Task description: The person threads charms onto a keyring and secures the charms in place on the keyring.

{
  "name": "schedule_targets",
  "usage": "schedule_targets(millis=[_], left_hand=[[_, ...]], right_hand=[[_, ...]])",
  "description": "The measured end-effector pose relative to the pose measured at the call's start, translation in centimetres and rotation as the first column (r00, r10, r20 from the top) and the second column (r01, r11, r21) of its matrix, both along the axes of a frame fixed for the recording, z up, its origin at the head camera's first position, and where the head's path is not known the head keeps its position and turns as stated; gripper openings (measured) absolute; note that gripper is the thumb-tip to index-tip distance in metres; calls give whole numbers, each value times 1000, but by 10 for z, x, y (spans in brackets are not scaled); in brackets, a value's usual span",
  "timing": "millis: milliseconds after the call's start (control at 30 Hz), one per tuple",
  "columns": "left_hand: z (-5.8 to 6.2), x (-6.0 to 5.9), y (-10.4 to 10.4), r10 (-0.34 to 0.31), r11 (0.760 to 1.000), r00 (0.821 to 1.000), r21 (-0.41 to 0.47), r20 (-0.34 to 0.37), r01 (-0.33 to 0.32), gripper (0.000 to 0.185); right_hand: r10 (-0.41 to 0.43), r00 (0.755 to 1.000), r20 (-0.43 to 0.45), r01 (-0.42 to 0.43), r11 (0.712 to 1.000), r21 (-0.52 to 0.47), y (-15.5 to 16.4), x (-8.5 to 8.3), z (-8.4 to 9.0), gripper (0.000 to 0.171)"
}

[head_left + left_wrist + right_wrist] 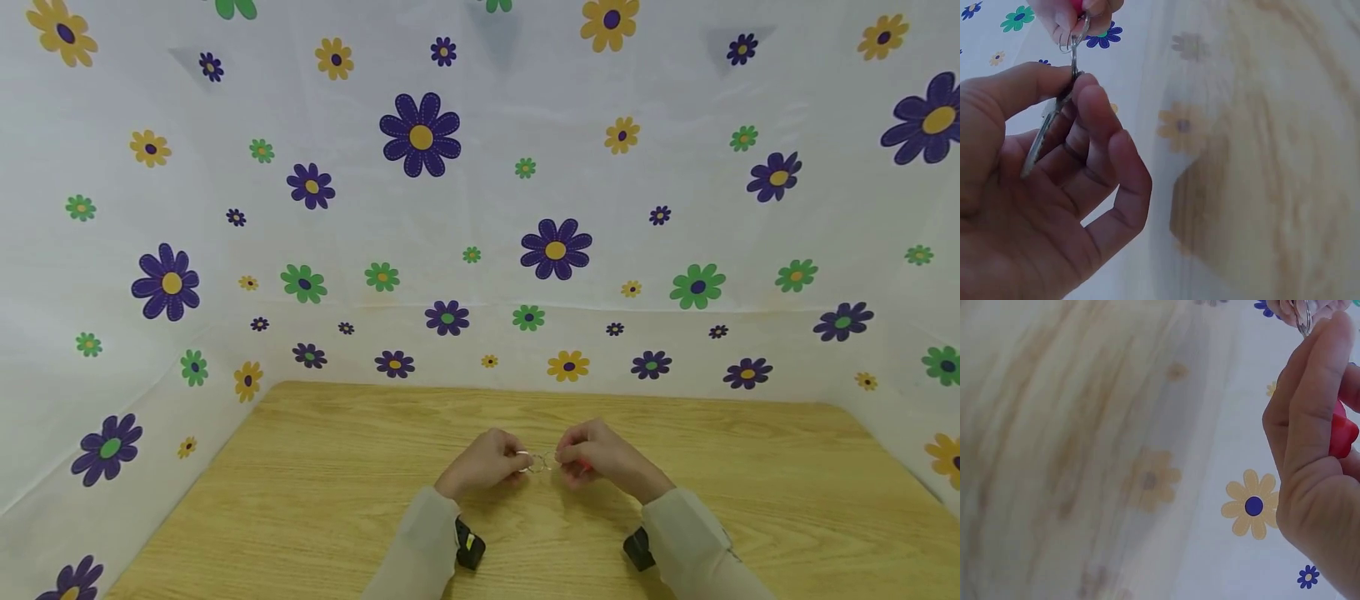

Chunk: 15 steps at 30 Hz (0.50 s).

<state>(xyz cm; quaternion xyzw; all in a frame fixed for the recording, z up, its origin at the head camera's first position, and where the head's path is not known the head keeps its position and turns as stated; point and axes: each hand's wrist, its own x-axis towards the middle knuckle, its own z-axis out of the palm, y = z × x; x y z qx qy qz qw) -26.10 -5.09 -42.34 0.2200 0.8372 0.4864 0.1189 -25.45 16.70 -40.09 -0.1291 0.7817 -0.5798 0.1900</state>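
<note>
Key [1047, 128] pinched in left hand [483, 462] points its long axis toward the ring [542, 462], gripped by right hand [600, 458].

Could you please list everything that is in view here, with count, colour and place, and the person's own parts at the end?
Silver metal key: one, silver, pinched in the left hand, its head meeting the ring.
Thin silver metal key ring: one, silver, between the two hands, above the table.
Red plastic piece: one, red, tucked in the right hand; its shape is mostly hidden.
Light wooden table: one, pale oak grain, under the hands.
White flowered cloth backdrop: one, white with purple, green and yellow flowers, behind and beside the table.
Black wrist cameras: two, black, under the sleeves.
Pale sleeves: two, on the forearms.
Left hand: one, holds the key.
Right hand: one, holds the ring and red piece.
</note>
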Motion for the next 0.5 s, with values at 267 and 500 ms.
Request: schedule_targets(millis=[267, 500], left_hand=[[2, 2, 2, -41, 997, 993, -75, -111, 33, 18], [1, 3, 4, -15, 1000, 997, -15, -79, 14, 17]], right_hand=[[6, 999, 37, -2, 996, -87, -2, 0, -3, 14], [36, 999, 14, -36, 998, -55, 0, -1, -2, 13]])
